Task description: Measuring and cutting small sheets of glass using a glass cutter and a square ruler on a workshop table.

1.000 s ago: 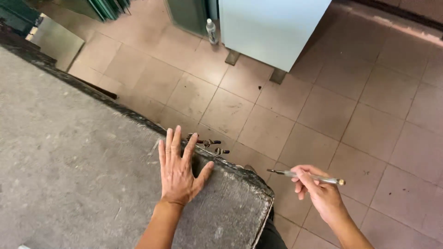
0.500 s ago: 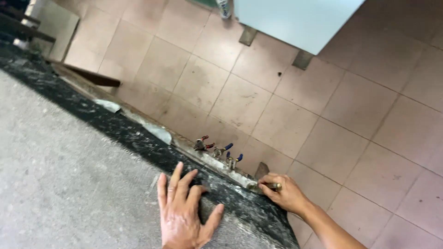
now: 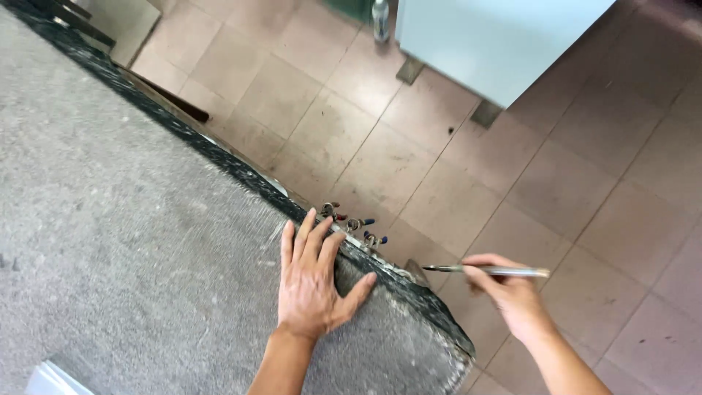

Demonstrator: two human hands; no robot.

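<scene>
The left hand (image 3: pixel 316 285) lay flat and released, fingers spread, on the grey slab (image 3: pixel 131 241) near its dark far edge. Just beyond that edge, small valves (image 3: pixel 356 223) with red and blue handles stood. The right hand (image 3: pixel 508 289) pinched a slim metal pen (image 3: pixel 486 271) off the slab's corner, above the open tiled floor (image 3: pixel 439 146)

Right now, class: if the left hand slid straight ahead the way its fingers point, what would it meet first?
The left hand lies flat on the grey slab, fingers pointing to its dark edge. Just past that edge sit small valves with red and blue handles, probably first, though depth is unclear.
</scene>
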